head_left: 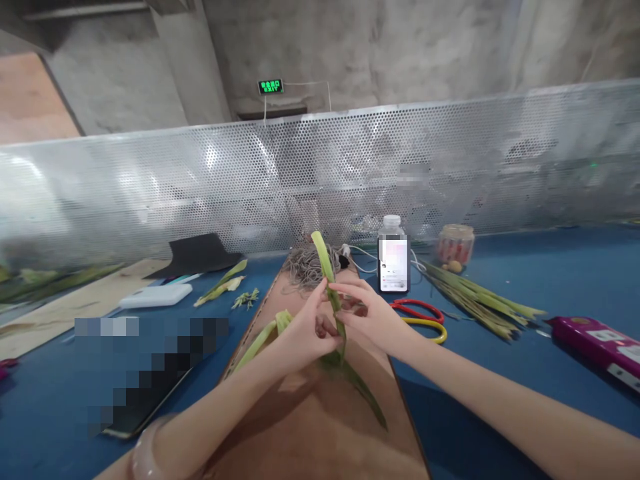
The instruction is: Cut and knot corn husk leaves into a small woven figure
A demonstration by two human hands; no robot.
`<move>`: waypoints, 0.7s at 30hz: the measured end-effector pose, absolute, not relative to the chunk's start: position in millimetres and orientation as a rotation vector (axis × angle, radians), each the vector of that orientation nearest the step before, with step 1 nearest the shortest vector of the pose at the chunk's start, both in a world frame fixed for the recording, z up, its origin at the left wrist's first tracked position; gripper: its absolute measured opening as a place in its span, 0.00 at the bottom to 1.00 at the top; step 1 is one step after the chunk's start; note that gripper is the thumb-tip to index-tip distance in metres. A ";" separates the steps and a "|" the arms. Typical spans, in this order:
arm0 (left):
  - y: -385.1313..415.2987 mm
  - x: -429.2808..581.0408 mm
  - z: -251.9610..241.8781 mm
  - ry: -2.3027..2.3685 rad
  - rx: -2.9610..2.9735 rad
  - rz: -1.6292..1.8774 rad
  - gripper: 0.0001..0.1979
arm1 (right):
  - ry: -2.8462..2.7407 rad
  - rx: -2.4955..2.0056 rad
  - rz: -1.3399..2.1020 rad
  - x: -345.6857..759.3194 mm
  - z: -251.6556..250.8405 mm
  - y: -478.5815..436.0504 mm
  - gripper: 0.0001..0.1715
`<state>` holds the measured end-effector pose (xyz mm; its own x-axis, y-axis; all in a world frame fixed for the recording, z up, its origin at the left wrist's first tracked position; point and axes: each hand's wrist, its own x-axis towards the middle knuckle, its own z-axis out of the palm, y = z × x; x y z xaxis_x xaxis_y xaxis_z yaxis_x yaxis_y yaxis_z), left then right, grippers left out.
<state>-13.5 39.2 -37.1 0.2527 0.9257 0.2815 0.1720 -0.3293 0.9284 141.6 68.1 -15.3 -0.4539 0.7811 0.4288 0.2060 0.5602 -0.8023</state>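
Both hands hold one long green leaf [324,257] upright over a brown board [310,427]. My left hand [317,327] pinches it from the left, fingers closed. On the other side my right hand [363,310] grips it with thumb and fingertips. The leaf's pale end sticks up above the fingers, and its darker, pointed end hangs down to the lower right. Behind the hands lies a tangled heap of grey cord [305,267]. A folded pale-green leaf [263,337] rests on the board beside my left wrist.
To the right are a phone [394,267] leaning on a bottle, red-and-yellow-handled scissors [425,320], a bundle of leaf stems [475,300], a jar [456,247] and a purple packet [595,347]. At left lie a white case [157,296] and leaf scraps [220,287]. A perforated metal screen [225,180] stands behind.
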 end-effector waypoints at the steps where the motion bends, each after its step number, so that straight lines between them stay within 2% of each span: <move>1: 39.3 -13.3 -37.9 1.015 1.690 1.149 0.48 | -1.961 -0.798 0.873 141.4 -15.3 67.4 0.25; 7: 39.1 -13.4 -39.2 1.023 1.713 1.123 0.48 | -2.016 -0.820 0.826 141.6 -14.2 67.0 0.27; 13: 38.5 -13.5 -38.7 1.022 1.721 1.083 0.48 | -2.054 -0.814 0.738 140.7 -17.8 69.0 0.19; 21: 38.4 -14.2 -37.3 0.979 1.702 1.089 0.48 | -2.003 -0.813 0.782 141.9 -20.2 71.3 0.23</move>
<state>-14.2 38.4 -37.3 0.3086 0.9158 0.2570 0.1583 -0.3158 0.9355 141.9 71.3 -20.2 -0.4573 0.7670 0.4501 0.2593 0.5991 -0.7575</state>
